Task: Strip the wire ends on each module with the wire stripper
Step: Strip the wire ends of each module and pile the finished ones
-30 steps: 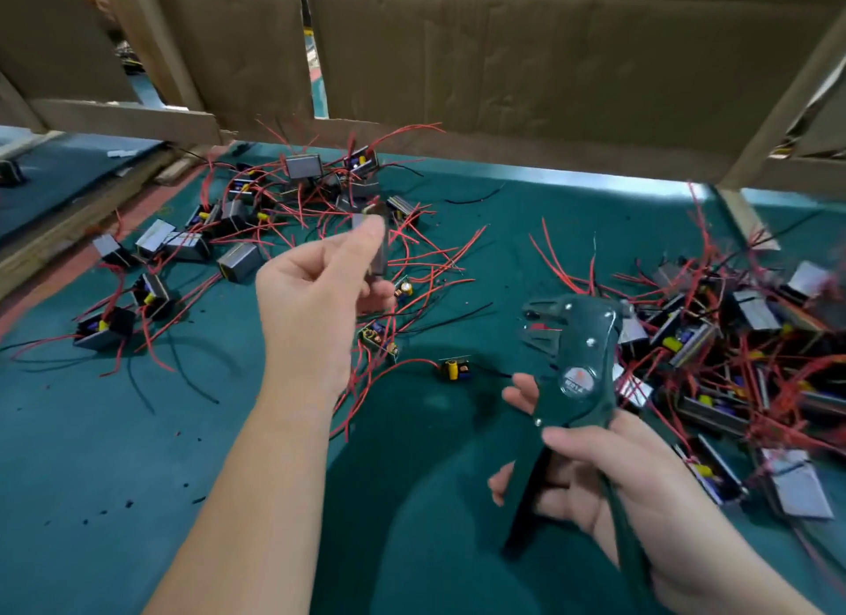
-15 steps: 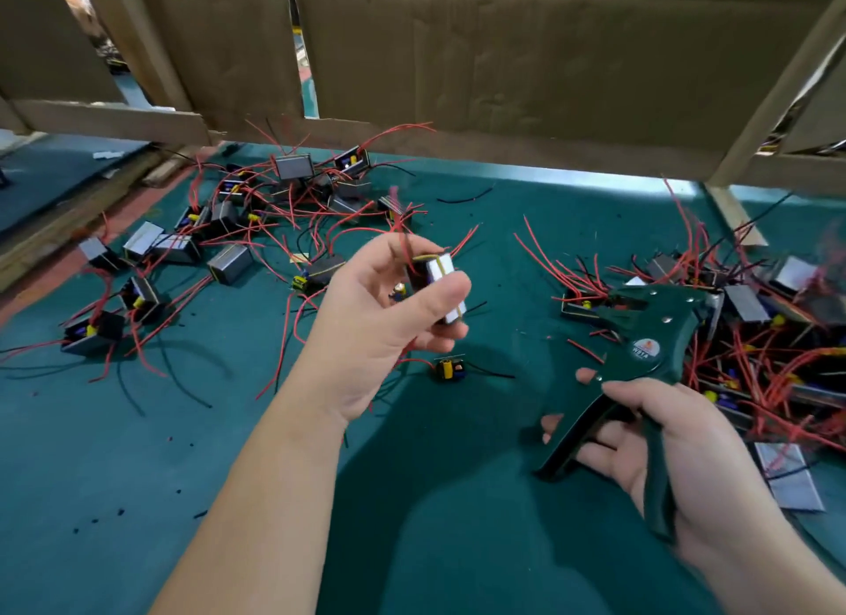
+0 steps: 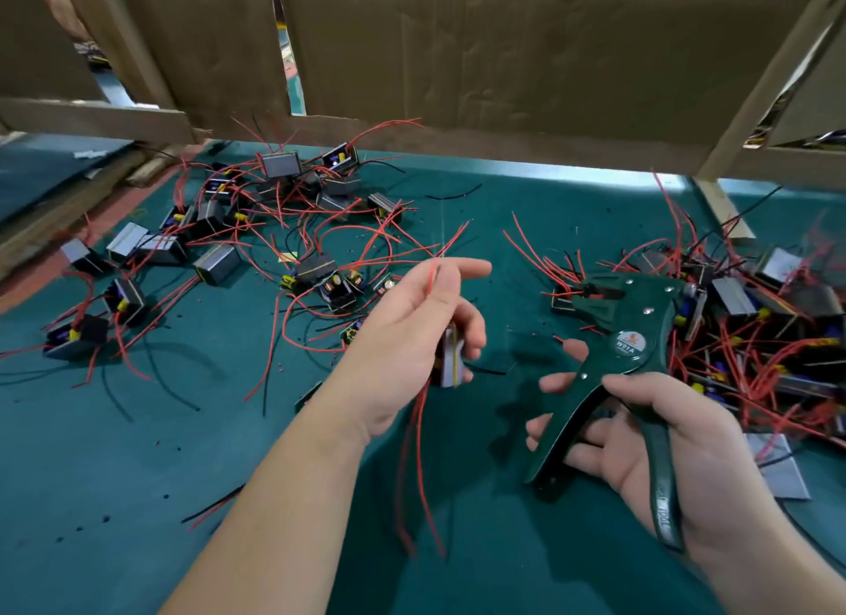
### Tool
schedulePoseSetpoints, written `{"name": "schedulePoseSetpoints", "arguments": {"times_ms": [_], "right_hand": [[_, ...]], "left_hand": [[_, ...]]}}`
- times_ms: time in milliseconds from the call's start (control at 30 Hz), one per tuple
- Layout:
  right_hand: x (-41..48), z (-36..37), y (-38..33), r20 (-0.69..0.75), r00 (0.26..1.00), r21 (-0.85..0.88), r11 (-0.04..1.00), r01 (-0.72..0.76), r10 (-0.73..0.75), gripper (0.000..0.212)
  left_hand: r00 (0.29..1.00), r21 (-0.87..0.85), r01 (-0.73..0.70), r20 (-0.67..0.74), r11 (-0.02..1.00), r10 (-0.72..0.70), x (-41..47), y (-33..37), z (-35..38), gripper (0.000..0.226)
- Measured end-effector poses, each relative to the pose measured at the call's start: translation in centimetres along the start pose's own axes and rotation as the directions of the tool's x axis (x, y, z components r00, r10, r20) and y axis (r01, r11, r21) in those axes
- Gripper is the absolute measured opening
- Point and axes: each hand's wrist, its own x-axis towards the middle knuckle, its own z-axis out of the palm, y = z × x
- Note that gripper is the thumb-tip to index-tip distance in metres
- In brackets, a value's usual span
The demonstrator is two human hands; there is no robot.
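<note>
Since the earlier frame, the left hand has turned. The module now sits low in the hand, and one red wire has been drawn up above it. The right hand has brought the stripper slightly toward the centre.

**Progress.** We judge the task to be mid-run. Many modules lie in the left pile at the upper left and in the right pile at the right edge, both on the green mat. The wire ends are too small to show which pile is finished, so we cannot tell how many are done. The module in hand is not yet being stripped: its wire is well apart from the stripper head, which points toward the centre of the frame. We expect the next step to be feeding that wire end into the head.

**Fingers.**
- Left hand: the thumb and index finger pinch the red wire near its upper end. The lower fingers curl round the module at centre frame. Further red wires hang below the hand.
- Right hand: the fingers wrap one handle and the palm bears on the other. The handles stand spread, so we judge the grip unsqueezed.
</note>
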Motion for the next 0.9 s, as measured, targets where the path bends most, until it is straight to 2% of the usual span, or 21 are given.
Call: {"name": "schedulePoseSetpoints", "arguments": {"times_ms": [167, 300, 433, 533, 733, 833, 900], "right_hand": [[-0.32, 0.31, 0.02, 0.082, 0.997, 0.03, 1.0, -0.002, 0.0, 0.057], [-0.54, 0.46, 0.0, 0.138, 0.99, 0.082, 0.996, -0.032, 0.021, 0.065], [-0.6, 0.74, -0.29, 0.191, 0.981, 0.109, 0.992, -0.059, 0.037, 0.076], [-0.55, 0.55, -0.52, 0.271, 0.96, 0.16, 0.981, -0.11, 0.064, 0.076], [-0.67, 0.61, -0.79, 0.334, 0.932, 0.194, 0.958, -0.211, 0.137, 0.079], [-0.66, 0.68, -0.91, 0.387, 0.912, 0.226, 0.945, -0.236, 0.135, 0.075], [-0.44, 0.51, -0.75, 0.477, 0.869, 0.257, 0.925, -0.281, 0.132, 0.064]], "left_hand": [[0.999, -0.013, 0.052, 0.006, 0.999, -0.052, 0.24, -0.04, 0.13, 0.023], [0.997, -0.081, 0.071, 0.02, 0.994, -0.07, 0.45, -0.01, 0.21, 0.015], [1.0, -0.024, -0.016, 0.005, 1.0, 0.016, 0.26, -0.34, 0.24, 0.014], [0.996, -0.091, -0.08, 0.031, 0.993, 0.083, 0.11, -0.29, 0.53, 0.009], [0.996, -0.165, -0.039, 0.077, 0.986, 0.052, -0.2, 0.2, 0.79, 0.007], [0.998, -0.135, -0.024, 0.06, 0.991, 0.032, -0.14, 0.41, 0.83, 0.006], [0.997, -0.131, -0.047, 0.061, 0.99, 0.055, -0.15, 0.56, 0.85, 0.012]]}}
